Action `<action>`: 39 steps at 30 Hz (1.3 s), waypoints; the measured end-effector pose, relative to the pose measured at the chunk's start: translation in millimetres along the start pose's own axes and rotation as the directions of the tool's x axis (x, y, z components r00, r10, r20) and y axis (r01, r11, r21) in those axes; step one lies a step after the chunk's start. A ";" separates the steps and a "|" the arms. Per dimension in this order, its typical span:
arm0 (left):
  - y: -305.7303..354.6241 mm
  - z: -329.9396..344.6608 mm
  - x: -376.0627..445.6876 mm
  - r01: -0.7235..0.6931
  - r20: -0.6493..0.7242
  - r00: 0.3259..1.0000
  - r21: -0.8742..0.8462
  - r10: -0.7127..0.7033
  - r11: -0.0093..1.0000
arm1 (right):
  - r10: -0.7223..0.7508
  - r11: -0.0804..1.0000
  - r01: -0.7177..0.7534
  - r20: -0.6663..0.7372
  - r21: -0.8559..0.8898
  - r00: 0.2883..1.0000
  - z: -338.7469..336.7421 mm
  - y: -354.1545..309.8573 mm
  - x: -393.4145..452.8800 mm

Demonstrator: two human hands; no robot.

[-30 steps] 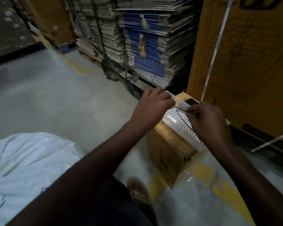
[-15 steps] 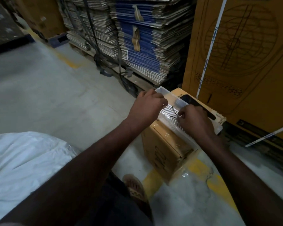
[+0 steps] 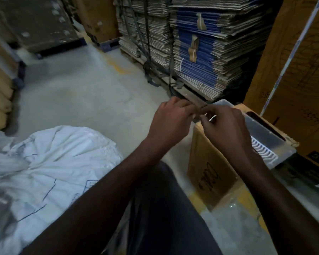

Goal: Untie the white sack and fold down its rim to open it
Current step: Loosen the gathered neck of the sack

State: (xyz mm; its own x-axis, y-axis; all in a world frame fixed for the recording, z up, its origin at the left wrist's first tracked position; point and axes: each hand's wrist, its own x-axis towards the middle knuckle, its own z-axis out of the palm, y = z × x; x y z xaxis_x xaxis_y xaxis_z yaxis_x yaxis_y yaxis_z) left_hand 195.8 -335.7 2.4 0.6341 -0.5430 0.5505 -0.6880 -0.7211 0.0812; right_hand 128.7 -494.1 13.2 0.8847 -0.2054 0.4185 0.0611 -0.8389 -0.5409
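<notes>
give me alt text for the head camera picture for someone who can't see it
Two bare hands, left hand and right hand, meet fingertip to fingertip, pinching something small above a cardboard box that carries a clear plastic tray. The white sack lies untouched on the concrete floor at lower left.

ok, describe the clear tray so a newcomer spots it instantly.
Start at the tall stack of flattened cardboard. In front of it stands a small brown carton; the clear plastic tray lies on top, beside the right hand. It alone is see-through, with white ribbed pieces inside.

Floor (image 3: pixel 77 92) open ahead-left; carton (image 3: pixel 208 173) blocks right, flat-cardboard stack (image 3: pixel 201 52) blocks far side.
</notes>
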 end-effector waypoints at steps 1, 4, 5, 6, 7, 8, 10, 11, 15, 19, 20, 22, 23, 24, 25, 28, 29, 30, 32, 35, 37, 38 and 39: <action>-7.9 -13.3 -10.5 0.037 -0.016 0.999 0.003 -0.037 0.999 | -0.018 0.999 0.018 0.008 0.029 1.000 5.9 -15.7 -0.8; -36.8 -56.2 -50.3 0.173 -0.060 0.983 0.015 -0.172 0.985 | -0.090 0.992 0.086 0.041 0.089 0.995 30.4 -63.7 -7.4; -46.9 -71.2 -66.2 0.219 -0.075 0.973 0.023 -0.217 0.975 | -0.110 0.988 0.103 0.053 0.111 0.993 40.7 -79.9 -10.7; -57.2 -86.2 -83.0 0.264 -0.093 0.961 0.032 -0.260 0.964 | -0.124 0.984 0.115 0.064 0.135 0.990 51.6 -96.8 -15.1; -67.2 -101.1 -100.4 0.309 -0.113 0.946 0.039 -0.303 0.950 | -0.139 0.979 0.125 0.077 0.159 0.987 63.0 -113.6 -20.1; -76.6 -115.6 -118.0 0.354 -0.133 0.929 0.044 -0.346 0.934 | -0.155 0.974 0.136 0.096 0.183 0.983 73.9 -130.8 -25.8; -92.6 -142.1 -155.0 0.449 -0.170 0.883 0.045 -0.437 0.892 | -0.202 0.957 0.164 0.141 0.240 0.969 95.9 -164.0 -38.6; -99.4 -154.0 -173.5 0.493 -0.194 0.857 0.041 -0.477 0.869 | -0.231 0.946 0.182 0.162 0.269 0.959 105.9 -180.2 -44.7; -120.8 -189.1 -245.9 0.638 -0.289 0.740 0.012 -0.608 0.770 | -0.363 0.889 0.255 0.248 0.380 0.898 150.2 -237.2 -67.2; -140.4 -211.9 -306.6 0.719 -0.449 0.606 -0.046 -0.657 0.694 | -0.516 0.793 0.335 0.267 0.509 0.814 195.5 -279.2 -91.3; -145.5 -216.2 -318.9 0.732 -0.495 0.573 -0.048 -0.653 0.679 | -0.550 0.767 0.351 0.268 0.537 0.791 205.2 -287.1 -97.4; -157.4 -223.5 -338.8 0.759 -0.579 0.516 -0.032 -0.631 0.651 | -0.608 0.710 0.369 0.258 0.599 0.751 223.8 -300.7 -106.9; -164.4 -226.1 -345.9 0.770 -0.604 0.495 -0.028 -0.625 0.637 | -0.631 0.684 0.377 0.248 0.625 0.735 231.5 -307.3 -110.6; -170.9 -227.8 -351.2 0.782 -0.616 0.473 -0.036 -0.630 0.622 | -0.650 0.660 0.382 0.237 0.647 0.722 238.4 -314.0 -113.7; -177.8 -228.6 -355.8 0.794 -0.619 0.451 -0.051 -0.643 0.605 | -0.666 0.641 0.388 0.228 0.662 0.711 244.4 -320.8 -116.4; -195.0 -232.5 -365.3 0.830 -0.632 0.349 -0.135 -0.692 0.542 | -0.690 0.619 0.425 0.198 0.660 0.696 253.5 -345.1 -123.0; -202.0 -233.6 -368.8 0.842 -0.626 0.300 -0.180 -0.720 0.508 | -0.699 0.611 0.447 0.180 0.653 0.692 253.7 -355.3 -123.1; -208.7 -235.1 -372.2 0.853 -0.602 0.258 -0.225 -0.756 0.471 | -0.719 0.595 0.480 0.159 0.645 0.677 253.3 -366.3 -121.5; -218.2 -237.3 -376.9 0.849 -0.536 0.224 -0.302 -0.814 0.433 | -0.801 0.536 0.584 0.148 0.610 0.580 252.1 -389.4 -112.7; -217.0 -237.7 -372.9 0.805 -0.381 0.257 -0.424 -0.888 0.414 | -0.857 0.514 0.708 0.283 0.484 0.430 258.2 -417.0 -95.0; -212.4 -235.6 -371.1 0.802 -0.259 0.312 -0.444 -0.914 0.399 | -0.865 0.499 0.726 0.325 0.472 0.383 263.9 -418.7 -83.6; -211.8 -234.9 -372.0 0.807 -0.211 0.336 -0.438 -0.918 0.396 | -0.876 0.481 0.733 0.292 0.482 0.383 265.1 -413.5 -76.7; -211.7 -235.0 -373.4 0.809 -0.176 0.359 -0.431 -0.916 0.400 | -0.875 0.484 0.732 0.259 0.479 0.409 264.3 -404.9 -70.0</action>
State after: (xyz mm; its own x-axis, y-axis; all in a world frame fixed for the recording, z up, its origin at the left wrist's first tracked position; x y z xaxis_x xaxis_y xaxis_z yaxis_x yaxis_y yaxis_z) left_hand 21.7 120.9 -25.1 0.7963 0.5414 0.2699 0.0852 -0.5420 0.8361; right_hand 164.2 -6.9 10.0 0.4277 0.7806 0.4558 0.8990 -0.3146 -0.3047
